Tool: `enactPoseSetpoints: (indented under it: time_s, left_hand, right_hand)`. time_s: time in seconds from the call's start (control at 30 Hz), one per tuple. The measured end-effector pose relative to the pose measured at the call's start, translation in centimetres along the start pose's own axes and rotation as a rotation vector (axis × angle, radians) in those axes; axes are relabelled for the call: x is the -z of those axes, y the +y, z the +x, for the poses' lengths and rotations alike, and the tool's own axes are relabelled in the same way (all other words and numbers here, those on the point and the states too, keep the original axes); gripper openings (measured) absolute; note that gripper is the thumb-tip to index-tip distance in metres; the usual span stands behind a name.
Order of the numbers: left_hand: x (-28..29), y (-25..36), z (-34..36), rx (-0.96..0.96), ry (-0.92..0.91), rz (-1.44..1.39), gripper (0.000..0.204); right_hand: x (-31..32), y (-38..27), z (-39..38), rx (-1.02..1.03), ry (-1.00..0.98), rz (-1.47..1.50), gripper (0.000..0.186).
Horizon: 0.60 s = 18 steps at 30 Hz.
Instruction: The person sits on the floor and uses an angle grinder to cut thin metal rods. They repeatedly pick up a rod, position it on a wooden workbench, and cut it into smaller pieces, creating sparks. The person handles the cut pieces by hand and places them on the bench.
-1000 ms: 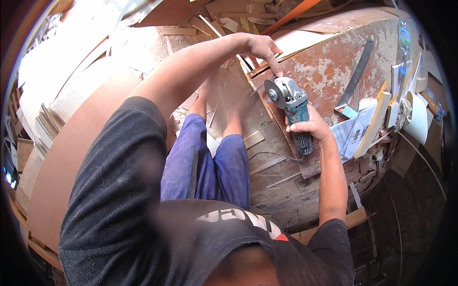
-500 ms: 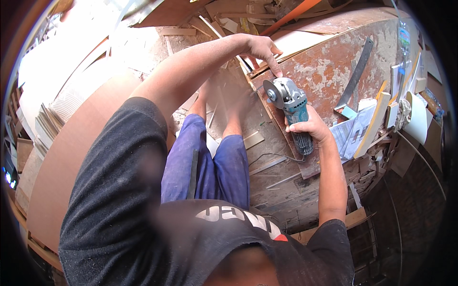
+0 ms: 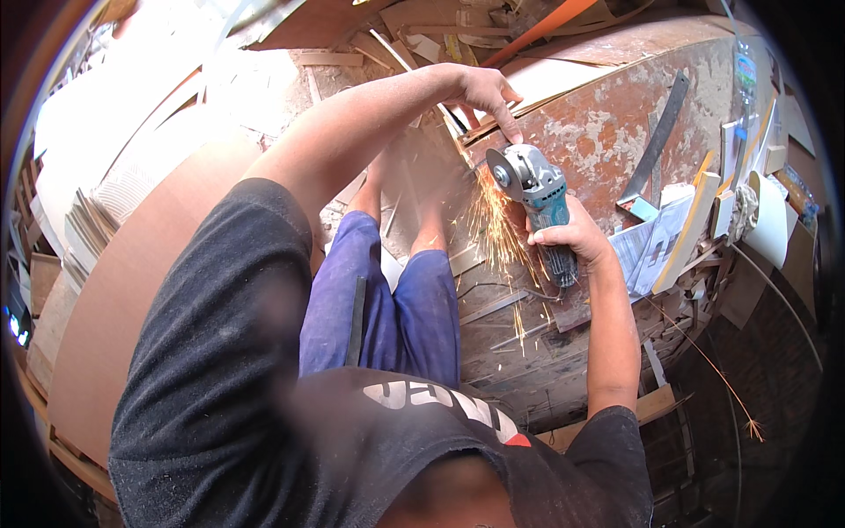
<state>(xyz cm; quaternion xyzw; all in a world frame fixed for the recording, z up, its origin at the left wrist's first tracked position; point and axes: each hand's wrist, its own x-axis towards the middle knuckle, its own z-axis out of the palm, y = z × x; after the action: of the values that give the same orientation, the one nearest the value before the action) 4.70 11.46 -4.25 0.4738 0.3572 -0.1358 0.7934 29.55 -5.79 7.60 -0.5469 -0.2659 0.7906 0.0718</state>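
My right hand (image 3: 576, 233) is wrapped around the body of a teal and black angle grinder (image 3: 547, 207) with a grey metal head. Its thin cutting disc (image 3: 502, 172) faces left, at the edge of a worn reddish-brown board (image 3: 598, 145). Orange sparks (image 3: 497, 224) spray down from beneath the disc. My left hand (image 3: 484, 91) reaches across above the grinder, its fingers bent down over the board's corner. One fingertip lies right at the grinder head. Whatever the left fingers grip is hidden beneath them.
A dark metal square (image 3: 656, 136) lies on the board. Papers (image 3: 651, 242) and wood strips (image 3: 695, 229) crowd its right side. A power cord (image 3: 493, 286) trails under the grinder. A large curved brown sheet (image 3: 132, 290) stands left. My bare feet (image 3: 429, 229) are near the sparks.
Sparks now fly from the disc, where none showed before. Both hands and the grinder keep almost the same place.
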Motion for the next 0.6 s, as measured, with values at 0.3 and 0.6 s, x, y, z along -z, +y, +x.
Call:
enactPoseSetpoints:
  time_s: [0.3, 0.6]
  left_hand:
    - [0.1, -0.3, 0.1, -0.006, 0.006, 0.002, 0.119]
    - [0.1, 0.2, -0.4, -0.008, -0.004, 0.005, 0.118]
  right_hand:
    - [0.2, 0.3, 0.3, 0.021, -0.023, -0.021, 0.047]
    - [1.1, 1.4, 0.1, 0.031, -0.022, 0.007, 0.057]
